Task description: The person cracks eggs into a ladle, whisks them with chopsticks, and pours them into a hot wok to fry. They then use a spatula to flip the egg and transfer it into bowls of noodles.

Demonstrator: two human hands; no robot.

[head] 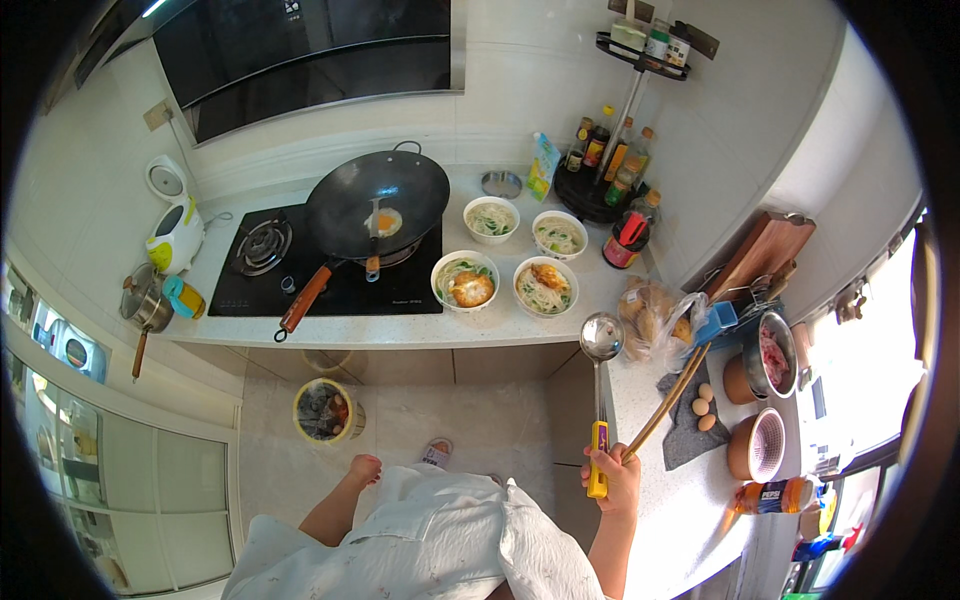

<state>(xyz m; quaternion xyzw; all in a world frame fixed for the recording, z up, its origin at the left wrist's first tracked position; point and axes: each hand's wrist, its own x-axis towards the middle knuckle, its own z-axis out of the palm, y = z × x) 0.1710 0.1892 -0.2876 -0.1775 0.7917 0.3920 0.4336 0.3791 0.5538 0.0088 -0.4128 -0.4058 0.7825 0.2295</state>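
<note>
In my right hand (619, 480) are a steel ladle (602, 337) with a yellow handle and a pair of wooden chopsticks (669, 399), held over the right counter's edge. My left hand (366, 469) hangs by my side with curled fingers, and nothing shows in it. A black wok (337, 202) sits on the gas hob (337, 296); inside is a fried egg (390, 222) with a spatula (373, 244) lying across it. Beside the hob stand two noodle bowls topped with fried egg (464, 281) (546, 286) and two more noodle bowls (491, 220) (559, 235) behind them.
The wok's wooden handle (306, 298) juts over the counter's front edge. Sauce bottles (600, 146) fill a corner rack. At right are a bag of potatoes (649, 315), eggs (701, 406) on a grey cloth (686, 446), and a bowl of meat (772, 356). A bin (327, 411) stands on the floor.
</note>
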